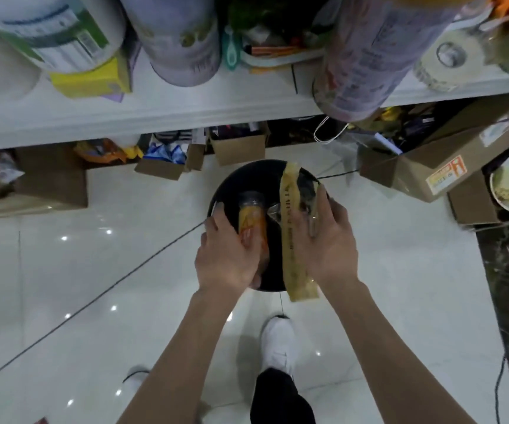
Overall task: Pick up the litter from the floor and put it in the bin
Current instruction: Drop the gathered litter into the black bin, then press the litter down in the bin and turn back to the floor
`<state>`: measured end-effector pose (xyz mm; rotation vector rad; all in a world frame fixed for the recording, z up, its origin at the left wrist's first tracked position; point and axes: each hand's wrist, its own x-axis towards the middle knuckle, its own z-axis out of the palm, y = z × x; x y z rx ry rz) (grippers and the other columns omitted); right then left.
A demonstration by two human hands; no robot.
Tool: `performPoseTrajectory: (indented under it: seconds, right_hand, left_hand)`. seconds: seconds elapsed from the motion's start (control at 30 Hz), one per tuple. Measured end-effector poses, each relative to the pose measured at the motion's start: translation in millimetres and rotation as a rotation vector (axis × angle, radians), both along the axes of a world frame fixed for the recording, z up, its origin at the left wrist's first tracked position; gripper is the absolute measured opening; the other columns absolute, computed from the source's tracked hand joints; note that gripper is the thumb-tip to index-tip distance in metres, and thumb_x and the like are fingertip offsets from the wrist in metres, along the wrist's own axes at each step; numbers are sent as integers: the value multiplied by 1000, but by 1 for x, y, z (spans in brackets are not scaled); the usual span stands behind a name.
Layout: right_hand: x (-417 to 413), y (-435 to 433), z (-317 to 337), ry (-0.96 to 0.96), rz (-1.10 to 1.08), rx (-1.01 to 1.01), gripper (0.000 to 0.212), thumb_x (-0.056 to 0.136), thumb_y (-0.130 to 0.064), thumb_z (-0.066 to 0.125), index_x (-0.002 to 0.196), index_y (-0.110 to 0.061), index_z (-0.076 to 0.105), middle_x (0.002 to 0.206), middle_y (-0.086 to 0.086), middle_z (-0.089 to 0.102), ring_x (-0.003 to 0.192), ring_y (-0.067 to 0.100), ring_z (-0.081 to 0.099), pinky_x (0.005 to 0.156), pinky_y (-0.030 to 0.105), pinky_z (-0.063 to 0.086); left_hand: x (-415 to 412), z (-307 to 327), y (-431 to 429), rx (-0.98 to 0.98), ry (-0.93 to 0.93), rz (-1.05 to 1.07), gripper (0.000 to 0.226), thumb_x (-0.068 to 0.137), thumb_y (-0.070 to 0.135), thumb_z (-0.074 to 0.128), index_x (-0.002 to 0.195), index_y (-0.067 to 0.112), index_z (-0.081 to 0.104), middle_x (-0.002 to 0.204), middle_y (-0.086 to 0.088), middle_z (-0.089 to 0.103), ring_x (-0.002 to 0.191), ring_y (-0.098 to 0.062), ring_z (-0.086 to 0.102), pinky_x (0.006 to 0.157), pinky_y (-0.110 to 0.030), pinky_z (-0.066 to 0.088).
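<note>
Holding both pieces of litter over the black bin [251, 175], the person stands with the bin just toward 12 o'clock of the view's centre, on the glossy white floor [94, 270]. The left grip [225, 255] comes in over the rim at the bin's 8 o'clock, its fingers curled round a plastic bottle with an orange label [251, 221]. The bottle lies lengthwise above the opening with its far end toward 12, likely so that it falls inside when let go. The right grip [329, 240] reaches in from 4 o'clock. Its fingers are laid over a crumpled clear plastic wrapper [308, 206] and its thumb is hidden, so it seems to clamp the wrapper from above. A tan printed strip [290, 231] runs under that grip's inner edge, from 12 to past the rim at 6. This overhanging tail may catch outside the bin unless it is fed in.

Both pieces are above the bin and not yet dropped. A white shoe [277, 341] stands at the bin's 6, cardboard boxes [238, 148] sit at its 12 under a white bench [155, 117], and a dark cable [109, 289] runs off toward 8
</note>
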<state>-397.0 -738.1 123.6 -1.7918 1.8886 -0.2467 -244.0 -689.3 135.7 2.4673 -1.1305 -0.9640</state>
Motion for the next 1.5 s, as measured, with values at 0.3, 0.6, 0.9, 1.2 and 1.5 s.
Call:
performPoseTrajectory:
  seconds: [0.3, 0.6, 0.9, 1.2, 1.5]
  right_hand:
    - [20, 7, 14, 87, 147, -59, 58, 91, -46, 57, 144, -25, 44, 127, 12, 54, 113, 34, 55, 91, 49, 50]
    - [105, 36, 33, 109, 423, -87, 53, 89, -44, 62, 137, -24, 50, 129, 14, 54, 115, 36, 53, 92, 52, 50]
    - [240, 146, 76, 85, 766, -64, 51, 86, -37, 68, 133, -18, 57, 120, 14, 59, 105, 35, 56, 84, 45, 49]
    - [417, 325, 121, 10, 1086, -85, 52, 91, -43, 60, 138, -25, 50, 124, 4, 53, 112, 22, 49, 95, 39, 43]
    - [537, 509, 116, -35, 1345, -51, 55, 87, -40, 67, 138, -24, 52, 126, 5, 51, 114, 23, 49, 97, 40, 42]
  left_hand:
    - [46, 16, 32, -97, 15, -47, 43, 95, 42, 49, 135, 27, 42, 130, 2, 45, 112, -19, 54, 87, -36, 51]
    - [115, 31, 107, -167, -58, 128, 39, 94, 33, 54, 131, 20, 53, 129, -2, 51, 106, -23, 60, 80, -41, 54]
    - [205, 62, 277, -138, -132, 446, 45, 95, 31, 53, 136, 16, 45, 130, -3, 51, 106, -24, 59, 82, -42, 52]
    - [305, 97, 506, -121, -172, 838, 43, 94, 32, 55, 133, 15, 48, 127, -4, 51, 103, -23, 59, 83, -41, 51]
    - [361, 91, 699, -4, -206, 1122, 47, 94, 35, 53, 137, 17, 45, 135, -9, 47, 109, -29, 57, 89, -42, 49]
